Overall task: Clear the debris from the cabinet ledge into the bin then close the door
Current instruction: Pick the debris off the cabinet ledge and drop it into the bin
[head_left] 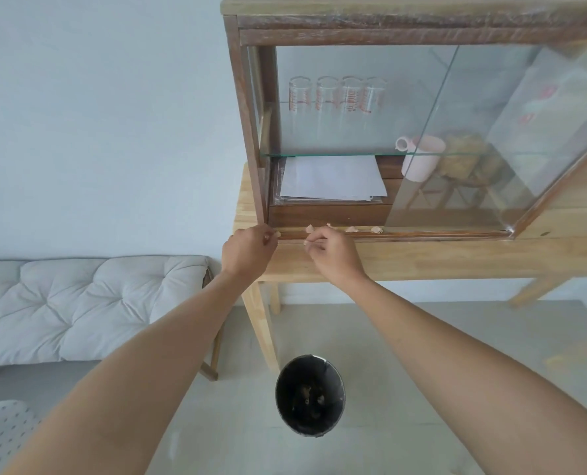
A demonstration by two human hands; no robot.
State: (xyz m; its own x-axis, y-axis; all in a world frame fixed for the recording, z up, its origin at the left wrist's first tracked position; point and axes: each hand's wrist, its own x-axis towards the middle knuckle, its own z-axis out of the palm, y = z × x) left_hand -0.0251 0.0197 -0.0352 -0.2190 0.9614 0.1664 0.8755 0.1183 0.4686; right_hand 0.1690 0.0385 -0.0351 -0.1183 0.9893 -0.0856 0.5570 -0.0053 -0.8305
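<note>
The cabinet point(405, 132) sits on the counter point(422, 258), its door point(456, 138) slid open for reach. The bin point(310, 394) waits below. Our left hand point(249, 250) and right hand point(331, 253) pinch debris point(351, 230) off the ledge point(422, 233).

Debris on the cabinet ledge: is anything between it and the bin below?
Nothing visible blocks it. The debris lies on the ledge at the cabinet's open left side, with both the left hand and the right hand already there. The bin stands open-topped on the floor in front of the table, below the hands.
</note>
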